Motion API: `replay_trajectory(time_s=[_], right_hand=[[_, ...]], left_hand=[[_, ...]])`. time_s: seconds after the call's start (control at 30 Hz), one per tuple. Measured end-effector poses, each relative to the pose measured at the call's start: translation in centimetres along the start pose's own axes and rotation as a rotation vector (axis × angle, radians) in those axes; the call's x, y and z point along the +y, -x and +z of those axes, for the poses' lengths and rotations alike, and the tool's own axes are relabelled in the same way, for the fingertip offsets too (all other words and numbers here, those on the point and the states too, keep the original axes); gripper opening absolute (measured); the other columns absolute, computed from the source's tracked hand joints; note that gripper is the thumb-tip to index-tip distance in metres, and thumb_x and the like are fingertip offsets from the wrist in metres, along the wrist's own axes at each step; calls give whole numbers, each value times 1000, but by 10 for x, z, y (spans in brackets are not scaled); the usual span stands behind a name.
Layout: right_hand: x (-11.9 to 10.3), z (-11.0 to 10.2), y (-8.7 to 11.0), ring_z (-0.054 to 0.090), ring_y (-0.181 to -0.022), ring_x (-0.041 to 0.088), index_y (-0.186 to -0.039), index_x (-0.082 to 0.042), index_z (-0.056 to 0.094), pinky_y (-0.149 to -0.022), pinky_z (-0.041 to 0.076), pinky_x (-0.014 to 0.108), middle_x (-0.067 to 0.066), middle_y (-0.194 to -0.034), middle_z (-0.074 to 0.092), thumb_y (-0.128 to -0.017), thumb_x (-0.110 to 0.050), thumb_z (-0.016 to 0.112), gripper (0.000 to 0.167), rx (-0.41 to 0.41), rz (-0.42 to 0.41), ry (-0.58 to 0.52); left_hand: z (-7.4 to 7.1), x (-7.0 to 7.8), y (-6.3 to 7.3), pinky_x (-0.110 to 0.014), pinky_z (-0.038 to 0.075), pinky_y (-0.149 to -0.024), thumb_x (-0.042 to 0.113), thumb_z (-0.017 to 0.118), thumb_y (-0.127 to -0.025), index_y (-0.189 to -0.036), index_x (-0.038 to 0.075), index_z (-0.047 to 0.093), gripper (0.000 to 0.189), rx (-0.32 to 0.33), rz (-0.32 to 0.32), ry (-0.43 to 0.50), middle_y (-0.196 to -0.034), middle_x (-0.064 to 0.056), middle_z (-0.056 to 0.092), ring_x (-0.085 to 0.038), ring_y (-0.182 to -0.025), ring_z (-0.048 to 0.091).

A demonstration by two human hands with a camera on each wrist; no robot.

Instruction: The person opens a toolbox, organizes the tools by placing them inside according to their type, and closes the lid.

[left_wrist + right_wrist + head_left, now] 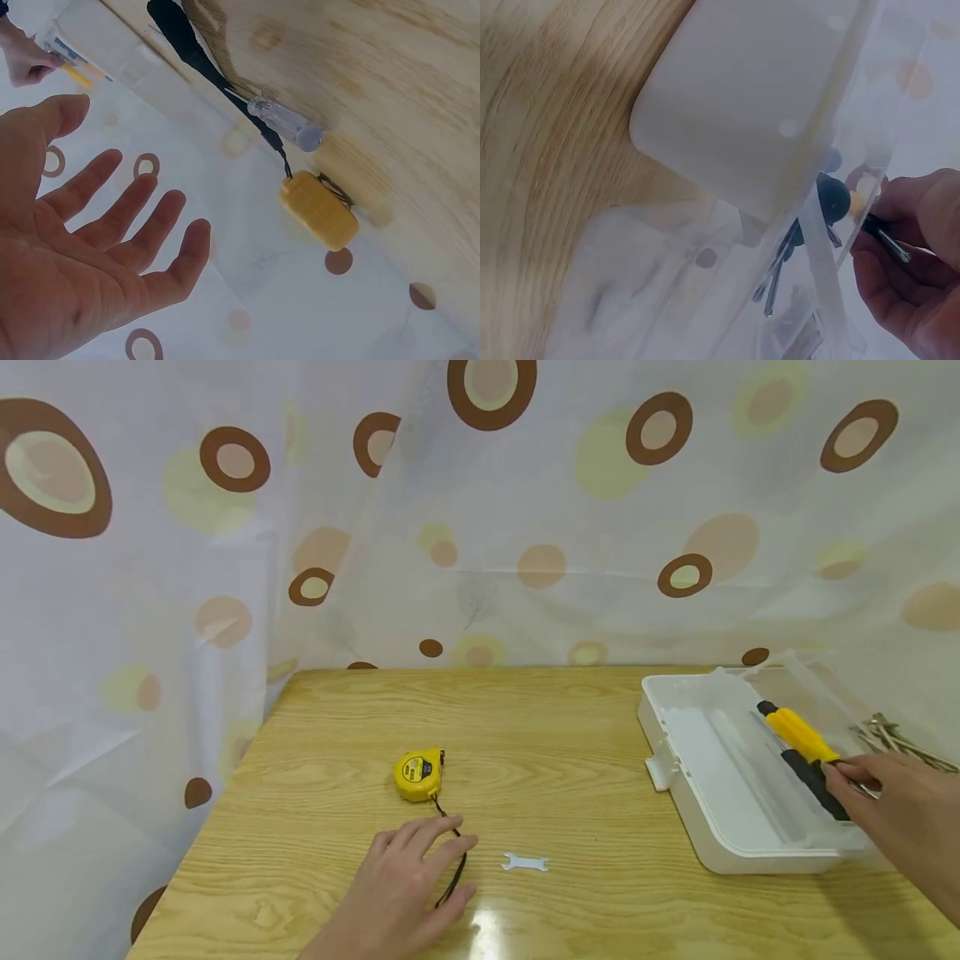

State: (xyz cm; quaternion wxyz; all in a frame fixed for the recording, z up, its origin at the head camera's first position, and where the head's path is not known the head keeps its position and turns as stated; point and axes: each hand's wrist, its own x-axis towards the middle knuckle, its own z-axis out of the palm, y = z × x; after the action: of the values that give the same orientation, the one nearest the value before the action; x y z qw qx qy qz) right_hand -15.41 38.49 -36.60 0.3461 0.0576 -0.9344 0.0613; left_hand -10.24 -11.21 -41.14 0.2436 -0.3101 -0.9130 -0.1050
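Observation:
My right hand [896, 793] pinches a yellow-and-black screwdriver [801, 735] by its shaft end, over the right side of the white toolbox [693, 810]. In the right wrist view, its metal tip [894, 246] sticks out past the fingers. Below it in the box is a black-handled screwdriver [813, 781]. My left hand [397, 881] hovers with spread, slightly bent fingers, holding nothing. Just beyond it lies a yellow tape measure [418, 774] with a black strap. A small open-end wrench [525, 862] lies to its right. The left wrist view also shows a clear-handled screwdriver [285, 124] on the table, hidden in the head view.
The toolbox's transparent lid [821, 689] is folded open to the right, with several thin metal pieces [892, 735] by it. A latch [660, 768] juts from the box's left side. A patterned curtain [480, 510] hangs behind the wooden table [555, 718].

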Motion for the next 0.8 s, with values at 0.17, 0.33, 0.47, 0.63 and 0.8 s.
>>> replay_trajectory(time_s=[0.17, 0.33, 0.47, 0.63, 0.8], right_hand=[[-2, 4, -6, 41, -51, 19, -76, 12, 65, -44, 28, 26, 23, -67, 58, -83, 0, 78, 19, -223, 119, 54], [0, 11, -8, 39, -51, 15, -72, 9, 63, -45, 28, 25, 17, -64, 56, -81, -1, 80, 21, -206, 68, 57], [3, 15, -9, 40, -49, 14, -68, 7, 65, -44, 29, 26, 16, -63, 58, -77, 0, 82, 20, -133, -20, 45], [0, 11, -7, 51, -50, 25, -75, 10, 69, -44, 37, 31, 25, -72, 64, -79, 1, 77, 13, -74, -42, 25], [-11, 0, 0, 55, -52, 34, -77, 8, 70, -42, 37, 28, 27, -77, 66, -97, -27, 63, 41, 64, -83, 1]], left_hand=[[3, -1, 1, -38, 53, -78, 39, 83, -82, -122, 25, 72, 44, 0, 11, -17, -130, 2, 68, -15, -114, 65], [3, -2, 1, -37, 52, -78, 38, 85, -80, -119, 26, 72, 43, 23, 14, -30, -127, 3, 69, -14, -112, 65], [-3, -8, -6, -39, 54, -79, 34, 84, -82, -119, 23, 71, 40, 0, -25, 27, -126, 2, 70, -16, -112, 67], [-10, -30, -24, -46, 57, -79, 30, 79, -89, -123, 19, 70, 37, -95, -135, 112, -128, -3, 70, -25, -113, 69], [-7, -60, -43, -55, 56, -81, 29, 80, -88, -134, 15, 65, 50, -167, -189, 81, -135, -12, 64, -37, -116, 66]])
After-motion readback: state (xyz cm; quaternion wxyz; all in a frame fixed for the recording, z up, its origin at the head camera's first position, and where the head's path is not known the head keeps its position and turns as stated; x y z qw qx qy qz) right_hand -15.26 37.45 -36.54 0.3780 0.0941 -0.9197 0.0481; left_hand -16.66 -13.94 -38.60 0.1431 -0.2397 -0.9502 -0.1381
